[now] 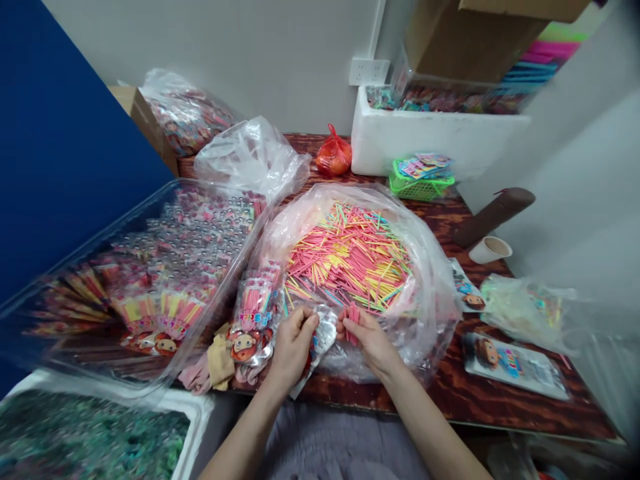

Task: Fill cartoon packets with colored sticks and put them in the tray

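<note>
My left hand [295, 340] is closed on a small clear-and-silver packet [326, 328], pinched between thumb and fingers near the table's front edge. Pink sticks [353, 321] stand in a small bunch between the thumb and fingers of my right hand [369, 339], just right of that packet. Behind both hands, a large clear plastic bag [435, 287] lies spread wide, full of loose pink, yellow, green and blue sticks [350, 257]. Left of my left hand is a pile of filled packets [256, 310] with a cartoon face printed on them.
At left sits a clear bin [200, 340] of filled packets. A foam box [195, 417] stands below it. To the right are flat packets [515, 367], a paper cup [490, 250], a brown bottle [493, 217] and a green basket [420, 187]. A red bag [334, 155] lies behind.
</note>
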Available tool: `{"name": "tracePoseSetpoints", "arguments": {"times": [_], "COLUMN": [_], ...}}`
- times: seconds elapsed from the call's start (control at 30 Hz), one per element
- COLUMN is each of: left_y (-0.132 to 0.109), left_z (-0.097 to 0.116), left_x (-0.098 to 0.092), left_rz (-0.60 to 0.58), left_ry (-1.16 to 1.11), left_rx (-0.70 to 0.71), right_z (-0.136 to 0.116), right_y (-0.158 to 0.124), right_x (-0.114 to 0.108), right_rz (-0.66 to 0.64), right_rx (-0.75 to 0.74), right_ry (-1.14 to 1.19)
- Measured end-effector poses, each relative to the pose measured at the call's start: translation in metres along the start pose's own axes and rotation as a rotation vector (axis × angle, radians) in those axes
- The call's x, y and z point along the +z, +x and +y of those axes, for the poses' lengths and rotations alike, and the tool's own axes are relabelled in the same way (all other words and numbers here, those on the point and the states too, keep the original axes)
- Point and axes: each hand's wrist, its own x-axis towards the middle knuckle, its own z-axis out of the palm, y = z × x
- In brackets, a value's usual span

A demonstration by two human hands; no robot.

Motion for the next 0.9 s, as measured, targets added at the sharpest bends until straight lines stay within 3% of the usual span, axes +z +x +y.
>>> {"name": "tracePoseSetpoints", "arguments": {"times": [0.13,0.53,0.73,0.9], "left_y": [0.000,-0.002,-0.003,-0.003], "left_z": [-0.002,-0.002,-0.010,-0.010], "left_x": [-0.003,-0.006,-0.007,-0.005], "left_rz": [-0.073,-0.082,-0.019,-0.087], "left_ry": [0.242,0.120,0.338,0.299], "left_rx": [0.079,0.040,0.113,0.106], "right_z": [-0.002,0.002,0.002,-0.005], "right_y": [-0.002,-0.005,-0.006,-0.005], "right_x": [-0.009,-0.009,-0.012,-0.014], "right_rz": [0.019,0.041,0.056,0.085], "right_rx": [-0.011,0.013,0.020,0.012], "right_ry": [-0.005,0.075,0.111,0.203]}}
